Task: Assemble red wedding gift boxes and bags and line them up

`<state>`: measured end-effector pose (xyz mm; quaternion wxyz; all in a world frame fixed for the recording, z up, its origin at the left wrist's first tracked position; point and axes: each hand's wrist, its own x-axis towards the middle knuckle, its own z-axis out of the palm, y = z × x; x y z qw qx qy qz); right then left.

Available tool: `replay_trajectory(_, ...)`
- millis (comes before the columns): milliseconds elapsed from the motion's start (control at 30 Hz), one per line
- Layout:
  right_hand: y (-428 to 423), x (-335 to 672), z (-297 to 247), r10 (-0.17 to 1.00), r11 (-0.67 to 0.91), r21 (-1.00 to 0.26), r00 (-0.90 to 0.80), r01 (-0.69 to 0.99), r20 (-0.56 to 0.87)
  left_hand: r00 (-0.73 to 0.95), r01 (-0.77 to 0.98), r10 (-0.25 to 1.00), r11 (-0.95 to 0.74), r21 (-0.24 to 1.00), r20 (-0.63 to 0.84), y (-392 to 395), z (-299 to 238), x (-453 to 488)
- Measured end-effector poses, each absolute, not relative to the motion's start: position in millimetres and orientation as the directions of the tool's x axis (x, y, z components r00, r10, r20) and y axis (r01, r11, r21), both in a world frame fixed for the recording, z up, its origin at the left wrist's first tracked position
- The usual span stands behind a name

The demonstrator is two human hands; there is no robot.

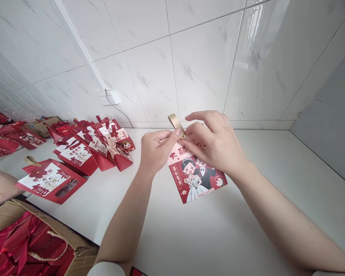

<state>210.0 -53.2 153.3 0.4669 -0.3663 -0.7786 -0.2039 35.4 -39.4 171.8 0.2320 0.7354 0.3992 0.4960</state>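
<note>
Both hands are on one box [199,186], mid-table, in front of the wearer. Red print, cartoon couple on the face, tilted; can't tell from here if its lower edge touches the table [290,172].

Left hand [158,147]: closed to a pinch, thumb pressed on the base of the gold ribbon [174,120], which loops up from the box top. Right hand [215,140]: half curled, index raised and bent, thumb tip at the ribbon base, hand over the box's upper right. Can't tell exactly what its fingertips grip.

Off to the left: one white-and-red box [50,182] with its own gold loop, then a cluster of boxes [112,138] with dark red ribbons, more red ones beyond. Front left, an open carton [57,226] of red bags, rope handle showing. Another person's arm [1,184] at the left edge. Socket [107,97] on the tiled wall, cable hanging from it.
</note>
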Motion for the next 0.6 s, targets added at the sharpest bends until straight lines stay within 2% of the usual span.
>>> replay_trajectory(267, -45.6, 207.9, 145.6, 0.386, 0.644, -0.033, -0.287, 0.764, 0.877, 0.184, 0.404, 0.827, -0.557, 0.726, 0.532, -33.4, 167.7, 36.7)
replay_trajectory(600, -38.4, 199.3, 134.8, 0.425, 0.639, -0.105, -0.237, 0.762, 0.874, 0.191, 0.457, 0.803, -0.581, 0.673, 0.564, -29.9, 164.5, 37.1)
